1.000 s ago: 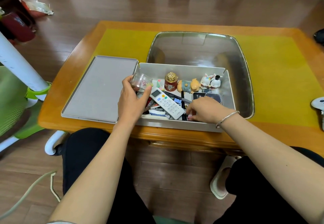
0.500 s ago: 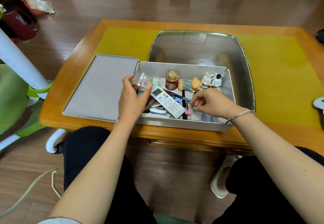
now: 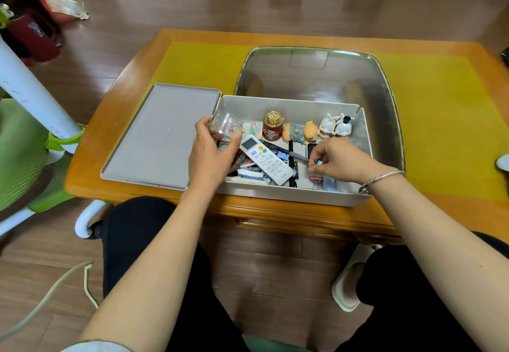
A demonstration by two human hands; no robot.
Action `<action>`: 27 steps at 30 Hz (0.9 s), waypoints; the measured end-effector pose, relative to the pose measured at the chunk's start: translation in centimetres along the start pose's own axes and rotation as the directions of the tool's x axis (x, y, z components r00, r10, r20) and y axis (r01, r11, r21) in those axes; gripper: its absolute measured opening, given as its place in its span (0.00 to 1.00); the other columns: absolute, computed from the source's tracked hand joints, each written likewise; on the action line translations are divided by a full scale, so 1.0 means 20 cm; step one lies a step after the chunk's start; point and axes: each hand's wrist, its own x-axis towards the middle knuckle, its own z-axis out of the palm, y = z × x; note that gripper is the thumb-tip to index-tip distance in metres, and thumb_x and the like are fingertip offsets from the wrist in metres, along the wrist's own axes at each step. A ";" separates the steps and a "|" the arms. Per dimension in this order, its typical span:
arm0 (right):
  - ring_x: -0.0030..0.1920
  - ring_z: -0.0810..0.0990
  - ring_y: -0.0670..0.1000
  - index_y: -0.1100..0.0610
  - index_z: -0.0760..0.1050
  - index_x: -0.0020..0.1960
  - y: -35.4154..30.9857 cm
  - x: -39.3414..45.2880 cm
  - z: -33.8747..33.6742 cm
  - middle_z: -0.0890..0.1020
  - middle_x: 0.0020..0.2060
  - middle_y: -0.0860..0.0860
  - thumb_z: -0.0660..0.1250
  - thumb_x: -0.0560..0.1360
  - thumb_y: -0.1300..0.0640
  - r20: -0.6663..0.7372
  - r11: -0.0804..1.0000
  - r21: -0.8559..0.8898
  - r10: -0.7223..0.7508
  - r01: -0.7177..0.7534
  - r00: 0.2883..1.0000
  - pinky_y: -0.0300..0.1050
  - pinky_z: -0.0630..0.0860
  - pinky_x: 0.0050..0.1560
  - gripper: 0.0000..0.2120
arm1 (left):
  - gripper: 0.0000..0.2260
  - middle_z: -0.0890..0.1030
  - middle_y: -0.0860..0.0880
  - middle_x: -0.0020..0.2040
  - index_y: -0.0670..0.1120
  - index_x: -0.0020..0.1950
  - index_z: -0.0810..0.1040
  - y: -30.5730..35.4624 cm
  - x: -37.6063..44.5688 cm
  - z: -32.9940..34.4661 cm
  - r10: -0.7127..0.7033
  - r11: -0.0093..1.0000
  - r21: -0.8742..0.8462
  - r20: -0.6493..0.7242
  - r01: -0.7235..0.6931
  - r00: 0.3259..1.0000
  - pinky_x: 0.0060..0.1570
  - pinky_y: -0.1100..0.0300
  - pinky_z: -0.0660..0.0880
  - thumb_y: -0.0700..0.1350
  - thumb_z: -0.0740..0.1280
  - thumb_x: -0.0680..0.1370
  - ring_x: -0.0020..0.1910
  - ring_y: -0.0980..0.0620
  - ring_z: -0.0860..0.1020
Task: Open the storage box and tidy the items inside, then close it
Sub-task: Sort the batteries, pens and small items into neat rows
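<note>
Glass jar (image 3: 225, 126) in left hand (image 3: 212, 156), remote (image 3: 265, 159) lettering unreadable.

- The grey storage box (image 3: 292, 196) stands open on the wooden bench (image 3: 192, 38), with its lid (image 3: 162, 137) lying flat just beside its left wall.
- The left hand (image 3: 212, 156) holds a clear glass jar (image 3: 224, 126) tilted over the box's left end.
- The right hand (image 3: 338, 160) pinches a small clip (image 3: 319, 162) inside the box.
- A white remote (image 3: 265, 159), a red jar with a gold cap (image 3: 272, 128) and small figurines (image 3: 334, 127) lie in the box.
- A metal tray (image 3: 391, 98) sits behind the box.
</note>
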 end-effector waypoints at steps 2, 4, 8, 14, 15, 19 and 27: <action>0.33 0.71 0.40 0.57 0.81 0.42 0.01 0.00 -0.01 0.80 0.38 0.47 0.71 0.72 0.60 0.005 1.000 0.004 0.001 -0.001 1.000 0.28 0.65 0.33 0.01 | 0.28 0.75 0.51 0.62 0.52 0.68 0.61 0.00 0.00 0.00 0.001 1.000 0.002 0.001 -0.001 1.000 0.47 0.56 0.75 0.60 0.67 0.74 0.55 0.54 0.75; 0.33 0.72 0.38 0.57 0.81 0.42 0.02 0.01 -0.02 0.80 0.37 0.47 0.72 0.71 0.61 0.051 1.000 -0.012 -0.014 0.015 0.999 0.24 0.66 0.34 0.01 | 0.28 0.76 0.51 0.63 0.52 0.67 0.61 0.00 0.00 0.00 0.005 1.000 0.003 0.000 -0.005 1.000 0.46 0.59 0.73 0.60 0.67 0.74 0.55 0.54 0.75; 0.39 0.77 0.47 0.55 0.81 0.42 -0.01 0.02 -0.01 0.80 0.36 0.47 0.76 0.68 0.55 0.189 0.978 -0.209 0.018 0.022 0.982 0.34 0.68 0.36 0.06 | 0.28 0.75 0.50 0.62 0.52 0.68 0.60 -0.01 0.01 0.00 0.005 1.000 -0.004 0.001 -0.005 1.000 0.46 0.59 0.73 0.60 0.67 0.74 0.54 0.55 0.74; 0.44 0.77 0.56 0.58 0.74 0.49 -0.07 0.04 0.08 0.78 0.48 0.57 0.68 0.73 0.55 0.170 0.869 -0.494 0.103 -0.006 0.980 0.44 0.70 0.38 0.08 | 0.28 0.74 0.56 0.57 0.51 0.68 0.59 0.00 0.00 0.00 0.010 1.000 -0.026 0.005 -0.010 1.000 0.41 0.66 0.70 0.63 0.63 0.75 0.51 0.59 0.74; 0.46 0.78 0.57 0.59 0.74 0.52 -0.07 0.04 0.08 0.77 0.49 0.57 0.68 0.74 0.56 0.160 0.868 -0.496 0.117 -0.022 0.980 0.44 0.70 0.38 0.09 | 0.28 0.74 0.57 0.56 0.51 0.68 0.59 0.00 0.00 0.00 0.012 0.999 -0.030 0.005 -0.012 1.000 0.39 0.68 0.69 0.64 0.63 0.76 0.50 0.60 0.74; 0.43 0.79 0.55 0.59 0.81 0.48 -0.07 0.04 0.09 0.81 0.45 0.55 0.71 0.72 0.56 0.199 0.923 -0.384 0.097 -0.013 0.975 0.43 0.73 0.40 0.07 | 0.28 0.74 0.56 0.57 0.50 0.69 0.59 0.00 0.00 -0.01 0.016 0.999 -0.031 0.022 -0.015 1.000 0.41 0.69 0.69 0.64 0.61 0.76 0.52 0.59 0.74; 0.39 0.77 0.45 0.56 0.83 0.43 0.01 -0.06 0.03 0.83 0.38 0.48 0.70 0.73 0.57 -0.200 0.980 0.140 0.166 -0.139 0.966 0.38 0.72 0.43 0.05 | 0.29 0.71 0.46 0.66 0.45 0.70 0.63 0.03 -0.03 -0.01 0.170 0.973 0.165 -0.034 -0.162 0.985 0.61 0.55 0.62 0.55 0.68 0.75 0.64 0.49 0.67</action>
